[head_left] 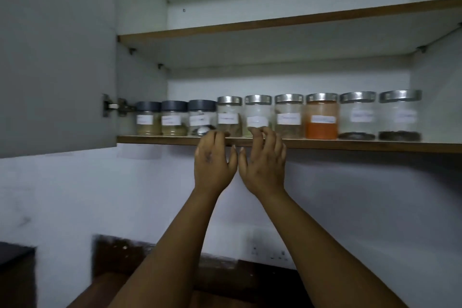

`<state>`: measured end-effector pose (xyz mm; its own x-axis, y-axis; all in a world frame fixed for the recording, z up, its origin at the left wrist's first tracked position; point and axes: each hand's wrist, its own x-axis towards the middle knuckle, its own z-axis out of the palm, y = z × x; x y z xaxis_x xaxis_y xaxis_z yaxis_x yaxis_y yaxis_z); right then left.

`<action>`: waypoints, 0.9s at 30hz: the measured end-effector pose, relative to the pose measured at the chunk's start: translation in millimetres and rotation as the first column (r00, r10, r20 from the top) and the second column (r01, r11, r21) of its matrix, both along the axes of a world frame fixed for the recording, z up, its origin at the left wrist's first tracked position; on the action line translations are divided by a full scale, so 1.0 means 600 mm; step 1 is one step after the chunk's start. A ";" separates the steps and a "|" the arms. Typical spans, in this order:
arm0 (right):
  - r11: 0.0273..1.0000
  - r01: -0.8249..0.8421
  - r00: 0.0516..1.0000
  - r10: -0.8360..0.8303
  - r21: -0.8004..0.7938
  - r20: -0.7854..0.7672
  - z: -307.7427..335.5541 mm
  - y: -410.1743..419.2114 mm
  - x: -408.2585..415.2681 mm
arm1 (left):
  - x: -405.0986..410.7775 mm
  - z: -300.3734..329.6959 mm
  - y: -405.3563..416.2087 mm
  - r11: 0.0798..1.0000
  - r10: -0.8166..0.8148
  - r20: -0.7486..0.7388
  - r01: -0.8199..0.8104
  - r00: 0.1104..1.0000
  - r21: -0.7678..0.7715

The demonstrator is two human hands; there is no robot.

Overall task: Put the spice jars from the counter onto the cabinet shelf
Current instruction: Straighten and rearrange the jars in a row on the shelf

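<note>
Both raised hands, left hand (214, 157) and right hand (265, 157), seemingly empty below shelf (350, 144).

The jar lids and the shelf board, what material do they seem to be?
Silver lids: probably brushed metal, given their dull sheen. Dark lids: likely matte plastic, showing no shine. Shelf board: apparently white laminate with a brown wood-look edge.

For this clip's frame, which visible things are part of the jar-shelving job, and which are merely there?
Part of the job:
nine labelled spice jars in a row
lower cabinet shelf
left hand and right hand, both empty, at the shelf's front edge

Merely there:
open cabinet door
upper shelf
wall socket
</note>
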<state>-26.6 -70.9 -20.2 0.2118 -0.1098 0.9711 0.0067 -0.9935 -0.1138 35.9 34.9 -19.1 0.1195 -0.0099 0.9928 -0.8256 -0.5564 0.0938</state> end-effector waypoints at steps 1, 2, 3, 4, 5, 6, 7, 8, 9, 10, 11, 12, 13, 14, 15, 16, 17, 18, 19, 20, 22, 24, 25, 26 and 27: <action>0.999 -0.034 0.999 0.034 -0.018 0.006 0.009 0.027 0.020 | 0.018 0.008 0.029 1.000 0.012 -0.007 -0.012 1.000 -0.004; 0.997 -0.065 0.998 0.065 -0.037 0.003 0.018 0.052 0.039 | 0.035 0.017 0.057 1.000 0.026 -0.011 -0.026 1.000 -0.004; 0.995 -0.089 0.996 0.089 -0.054 -0.005 0.028 0.074 0.058 | 0.053 0.026 0.085 0.999 0.041 -0.012 -0.041 0.999 0.004; 0.992 -0.107 0.994 0.106 -0.066 -0.016 0.038 0.094 0.075 | 0.071 0.037 0.112 0.998 0.055 -0.004 -0.055 0.998 0.019; 0.990 -0.117 0.993 0.116 -0.074 -0.020 0.048 0.113 0.093 | 0.089 0.049 0.140 0.997 0.069 0.011 -0.070 0.998 0.042; 0.989 -0.121 0.993 0.119 -0.082 -0.022 0.061 0.132 0.110 | 0.108 0.062 0.168 0.994 0.081 0.024 -0.083 0.996 0.076; 0.988 -0.122 0.993 0.120 -0.090 -0.023 0.074 0.150 0.127 | 0.127 0.075 0.196 0.989 0.090 0.027 -0.092 0.996 0.116; 0.987 -0.125 0.992 0.123 -0.104 -0.025 0.088 0.165 0.142 | 0.145 0.088 0.223 0.983 0.088 0.015 -0.089 0.996 0.160; 0.982 -0.137 0.991 0.134 -0.127 -0.031 0.104 0.179 0.156 | 0.162 0.100 0.251 0.976 0.067 -0.020 -0.062 0.998 0.210; 0.975 -0.159 0.987 0.154 -0.158 -0.046 0.121 0.192 0.166 | 0.177 0.113 0.276 0.968 0.032 -0.076 -0.012 0.997 0.251; 0.964 -0.187 0.982 0.178 -0.191 -0.066 0.140 0.203 0.175 | 0.192 0.126 0.300 0.958 0.001 -0.134 0.037 0.991 0.284; 0.954 -0.210 0.977 0.195 -0.217 -0.087 0.159 0.211 0.182 | 0.207 0.139 0.321 0.951 -0.005 -0.165 0.056 0.986 0.305; 0.948 -0.221 0.974 0.204 -0.230 -0.095 0.178 0.219 0.189 | 0.218 0.153 0.337 0.946 0.027 -0.153 0.024 0.988 0.323; 0.947 -0.222 0.974 0.205 -0.231 -0.095 0.197 0.226 0.194 | 0.231 0.170 0.349 0.936 0.086 -0.132 -0.035 0.988 0.349; 0.950 -0.224 0.973 0.205 -0.219 -0.105 0.214 0.233 0.201 | 0.243 0.190 0.356 0.919 0.144 -0.124 -0.086 0.982 0.385; 0.953 -0.227 0.969 0.200 -0.199 -0.143 0.232 0.240 0.211 | 0.256 0.215 0.360 0.897 0.202 -0.142 -0.125 0.969 0.425; 0.958 -0.224 0.960 0.186 -0.177 -0.209 0.251 0.246 0.222 | 0.268 0.241 0.360 0.873 0.258 -0.165 -0.156 0.952 0.462; 0.965 -0.209 0.945 0.157 -0.160 -0.288 0.269 0.252 0.234 | 0.277 0.268 0.356 0.853 0.307 -0.190 -0.181 0.932 0.490; 0.972 -0.184 0.924 0.120 -0.147 -0.364 0.286 0.257 0.247 | 0.286 0.292 0.349 0.835 0.342 -0.216 -0.190 0.915 0.517; 0.979 -0.152 0.895 0.078 -0.135 -0.440 0.302 0.262 0.259 | 0.293 0.315 0.341 0.811 0.375 -0.225 -0.201 0.899 0.550; 0.984 -0.071 0.810 -0.041 -0.167 -0.585 0.328 0.274 0.283 | 0.311 0.345 0.323 0.718 0.465 -0.183 -0.249 0.866 0.650; 0.960 0.018 0.674 -0.218 -0.280 -0.706 0.345 0.285 0.310 | 0.326 0.356 0.308 0.602 0.551 -0.147 -0.269 0.821 0.752; 0.939 0.051 0.599 -0.302 -0.341 -0.742 0.349 0.290 0.322 | 0.334 0.359 0.302 0.557 0.575 -0.142 -0.259 0.806 0.789; 0.918 0.068 0.547 -0.361 -0.390 -0.755 0.349 0.292 0.334 | 0.343 0.358 0.295 0.535 0.583 -0.150 -0.238 0.798 0.811; 0.902 0.079 0.529 -0.399 -0.425 -0.749 0.349 0.291 0.348 | 0.357 0.358 0.289 0.520 0.590 -0.156 -0.225 0.792 0.824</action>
<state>182.0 103.9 189.5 0.9241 -0.0227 0.3814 -0.1709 -0.9174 0.3595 250.1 208.2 195.8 0.6602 -0.5476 0.5141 -0.4754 -0.8345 -0.2786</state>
